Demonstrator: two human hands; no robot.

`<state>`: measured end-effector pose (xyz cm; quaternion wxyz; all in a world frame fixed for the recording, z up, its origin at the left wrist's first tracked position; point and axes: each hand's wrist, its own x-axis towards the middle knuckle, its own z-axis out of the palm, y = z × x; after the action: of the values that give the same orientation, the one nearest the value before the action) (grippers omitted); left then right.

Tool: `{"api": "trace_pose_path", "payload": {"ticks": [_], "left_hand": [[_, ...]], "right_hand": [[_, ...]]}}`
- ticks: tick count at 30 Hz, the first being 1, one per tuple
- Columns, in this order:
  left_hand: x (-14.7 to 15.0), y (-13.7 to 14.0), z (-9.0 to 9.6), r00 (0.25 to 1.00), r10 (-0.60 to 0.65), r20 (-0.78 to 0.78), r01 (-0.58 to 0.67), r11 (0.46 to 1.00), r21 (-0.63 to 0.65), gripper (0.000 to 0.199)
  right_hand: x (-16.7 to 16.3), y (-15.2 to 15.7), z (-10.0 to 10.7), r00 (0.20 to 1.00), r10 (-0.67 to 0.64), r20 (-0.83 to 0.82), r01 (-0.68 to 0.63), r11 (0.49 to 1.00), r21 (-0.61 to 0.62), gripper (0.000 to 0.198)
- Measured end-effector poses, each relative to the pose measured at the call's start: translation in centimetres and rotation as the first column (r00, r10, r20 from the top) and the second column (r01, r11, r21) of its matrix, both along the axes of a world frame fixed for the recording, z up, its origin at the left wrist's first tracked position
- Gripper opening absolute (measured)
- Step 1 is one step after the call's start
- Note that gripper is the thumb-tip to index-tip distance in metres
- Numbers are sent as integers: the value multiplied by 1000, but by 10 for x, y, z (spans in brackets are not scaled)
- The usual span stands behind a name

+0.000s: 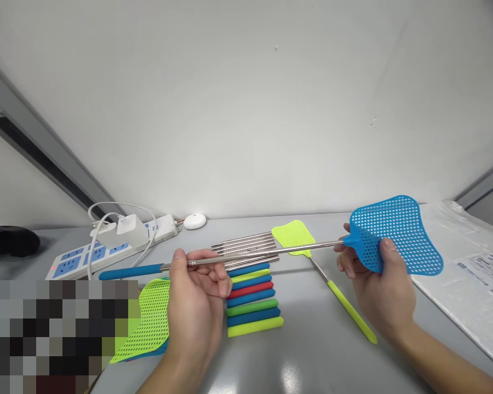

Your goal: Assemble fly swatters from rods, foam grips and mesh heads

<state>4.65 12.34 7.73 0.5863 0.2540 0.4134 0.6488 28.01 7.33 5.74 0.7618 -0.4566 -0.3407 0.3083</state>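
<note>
A blue fly swatter with a metal telescopic rod is held level above the table. My right hand grips its mesh head near the neck, thumb on the front. My left hand is closed round the rod beside the blue handle. Below the rod lie several metal rods in a row and several coloured handle grips in blue, yellow-green, red and green. A yellow-green fly swatter with its handle lies between my hands. Stacked swatter heads lie left of my left hand, partly hidden.
A white power strip with plugged-in adapters and cables stands at the back left, near a white oval device. Plastic-wrapped packaging covers the right side of the grey table. A pale wall rises behind.
</note>
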Motion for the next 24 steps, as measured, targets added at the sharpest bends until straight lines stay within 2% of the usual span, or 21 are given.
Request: {"api": "trace_pose_path", "payload": {"ticks": [4, 9, 14, 17, 20, 24], "left_hand": [[2, -1, -5, 999, -7, -40, 7, 1000, 8, 42], [6, -8, -6, 997, -22, -78, 25, 999, 48, 44], [22, -29, -15, 969, -228, -91, 227, 974, -17, 50], [30, -41, -23, 949, -298, -97, 302, 953, 22, 53], [38, -54, -27, 910, -404, -97, 412, 907, 89, 53], [43, -64, -28, 876, -475, -88, 482, 870, 104, 56]], "right_hand": [[-2, -2, 2, 999, 24, -23, -24, 1000, 0, 37], [-15, -8, -5, 986, 167, 11, -166, 985, -36, 39], [-34, -22, -21, 938, 335, 94, -327, 941, -90, 39], [-43, -31, -27, 920, 373, 123, -355, 924, -142, 40], [-53, -37, -29, 880, 431, 199, -381, 891, -246, 42], [-59, -42, -25, 827, 482, 290, -394, 864, -312, 53]]}}
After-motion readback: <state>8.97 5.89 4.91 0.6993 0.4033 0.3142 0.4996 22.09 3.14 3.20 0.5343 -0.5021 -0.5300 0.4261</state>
